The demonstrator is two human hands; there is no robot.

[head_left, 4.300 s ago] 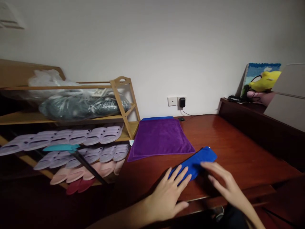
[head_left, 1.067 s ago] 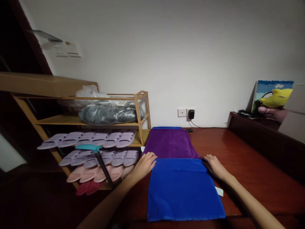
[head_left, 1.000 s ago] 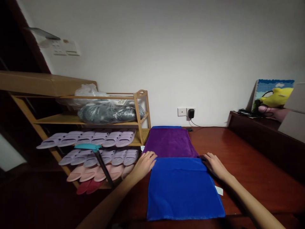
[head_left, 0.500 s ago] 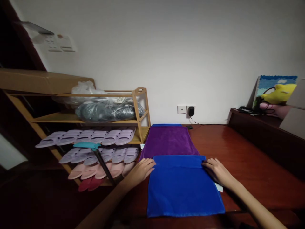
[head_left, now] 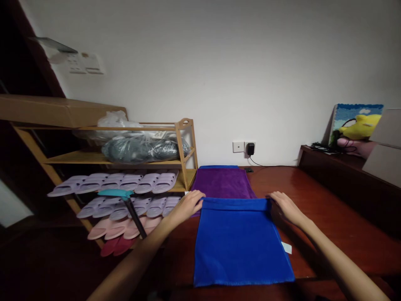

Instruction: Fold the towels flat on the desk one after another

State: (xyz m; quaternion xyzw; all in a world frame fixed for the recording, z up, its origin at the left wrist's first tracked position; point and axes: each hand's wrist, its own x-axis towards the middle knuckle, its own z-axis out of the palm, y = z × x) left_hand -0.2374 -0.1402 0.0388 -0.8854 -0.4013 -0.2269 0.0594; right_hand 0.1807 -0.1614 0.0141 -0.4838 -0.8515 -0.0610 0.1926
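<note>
A blue towel (head_left: pixel 239 246) lies over the front of the reddish-brown wooden table, its far edge raised a little and folded in a narrow band. My left hand (head_left: pixel 189 202) pinches the far left corner. At the far right corner, my right hand (head_left: pixel 285 205) grips the cloth with fingers closed. A small white tag (head_left: pixel 286 248) sticks out from the towel's right side. Behind it a purple towel (head_left: pixel 222 182) lies flat, partly hidden by the raised blue edge. A strip of blue cloth (head_left: pixel 218 167) shows at the purple towel's far end.
To the left, a wooden shoe rack (head_left: pixel 183 156) holds several slippers (head_left: pixel 166 182) and plastic-wrapped bundles (head_left: pixel 140 148). A teal-topped black handle (head_left: pixel 115 193) stands before it. A black plug (head_left: pixel 250 148) sits in the wall. A dark raised ledge (head_left: pixel 344 179) borders the table's right.
Both hands have lifted the blue towel's far edge upward, so it now covers more of the purple towel. The near edge of the blue towel has stayed in place.
</note>
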